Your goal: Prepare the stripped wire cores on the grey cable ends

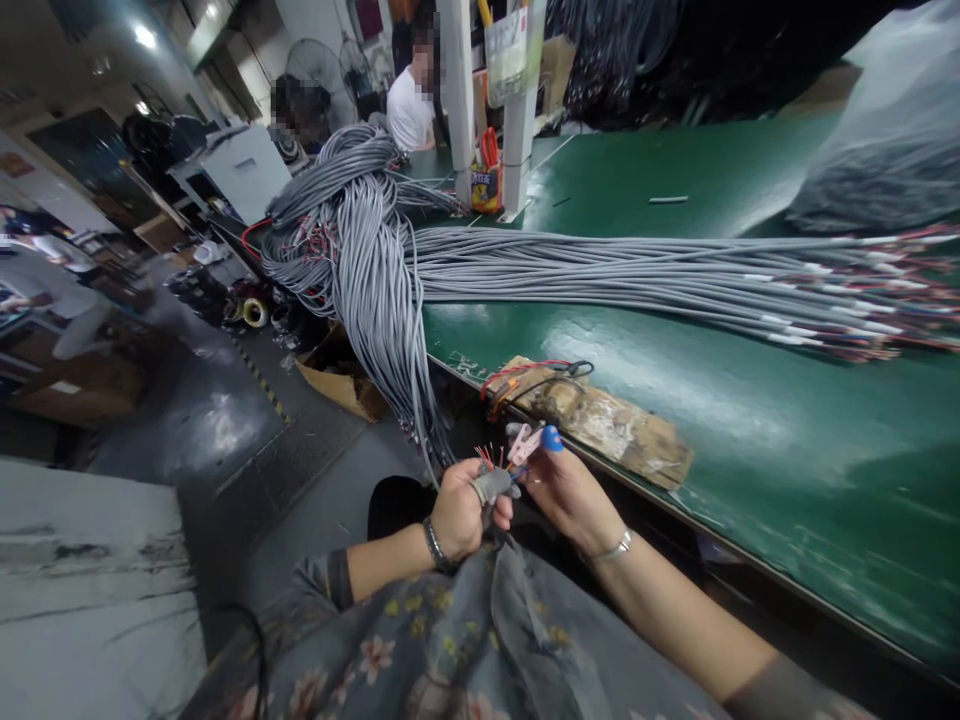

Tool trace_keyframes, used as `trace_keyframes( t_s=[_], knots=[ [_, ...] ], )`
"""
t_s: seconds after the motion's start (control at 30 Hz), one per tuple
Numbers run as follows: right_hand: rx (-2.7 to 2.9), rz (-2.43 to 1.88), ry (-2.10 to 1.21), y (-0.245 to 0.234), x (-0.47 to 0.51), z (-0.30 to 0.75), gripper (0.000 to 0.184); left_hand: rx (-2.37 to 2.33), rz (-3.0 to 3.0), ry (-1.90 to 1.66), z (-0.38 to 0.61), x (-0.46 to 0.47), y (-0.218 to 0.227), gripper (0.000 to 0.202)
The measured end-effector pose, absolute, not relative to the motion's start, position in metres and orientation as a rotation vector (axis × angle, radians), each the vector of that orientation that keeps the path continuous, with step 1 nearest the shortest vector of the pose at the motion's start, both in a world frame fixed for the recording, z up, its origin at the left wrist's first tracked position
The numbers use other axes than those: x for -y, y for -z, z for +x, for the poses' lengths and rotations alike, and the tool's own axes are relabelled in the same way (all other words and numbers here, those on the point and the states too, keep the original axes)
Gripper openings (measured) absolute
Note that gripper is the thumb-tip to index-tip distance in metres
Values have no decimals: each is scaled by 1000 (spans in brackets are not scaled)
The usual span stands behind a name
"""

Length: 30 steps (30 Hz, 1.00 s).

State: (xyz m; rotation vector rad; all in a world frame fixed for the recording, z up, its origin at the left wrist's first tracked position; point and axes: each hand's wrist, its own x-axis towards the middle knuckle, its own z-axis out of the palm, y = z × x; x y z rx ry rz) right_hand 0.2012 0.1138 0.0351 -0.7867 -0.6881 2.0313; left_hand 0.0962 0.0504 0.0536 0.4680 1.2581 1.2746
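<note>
Close in front of my body, my left hand (pixel 463 508) is closed around the stripped end of a cable, with thin coloured wires (pixel 491 458) fanning up past its fingers. A grey cover (pixel 493 486) wraps the thumb. Beside it, almost touching, my right hand (pixel 571 497) pinches a small pink clip (pixel 524 444) that looks like a clothes peg. A blue cover (pixel 552 438) sits on the right thumb. The clip's jaws point toward the wires; whether they grip a wire is too small to tell. Fingers partly hide the cable.
On the green table (pixel 787 430) lies a long bundle of grey cables (pixel 600 265), piled and drooping over the left edge. A worn wooden block (pixel 615 425) with red and black leads sits at the near edge. White posts (pixel 519 130) rise behind. A person (pixel 411 110) sits beyond.
</note>
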Motion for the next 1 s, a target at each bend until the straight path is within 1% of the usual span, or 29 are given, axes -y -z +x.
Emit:
trace_keyframes(
  t_s=[0.2, 0.33, 0.4, 0.57, 0.73, 0.8, 0.87, 1.0],
  knots=[
    [639, -773, -2141, -38, -113, 206, 49, -1248, 493, -1266, 95, -44, -58, 40],
    [681, -773, -2098, -40, -111, 208, 35, -1259, 493, -1292, 93, -42, -61, 41],
    [695, -781, -2054, -40, -111, 208, 31, -1263, 471, -1312, 92, -43, -61, 41],
    [719, -795, -2038, -35, -112, 204, 42, -1242, 410, -1331, 92, -47, -60, 40],
    [901, -892, -1821, -27, -112, 200, 51, -1238, 417, -1317, 97, -50, -58, 43],
    [937, -915, -1788, -27, -112, 198, 54, -1236, 415, -1317, 97, -51, -57, 44],
    [921, -905, -1824, -28, -113, 198, 55, -1228, 415, -1319, 98, -52, -56, 44],
    [797, -803, -2009, -31, -117, 197, 53, -1231, 404, -1317, 97, -53, -55, 43]
  ],
)
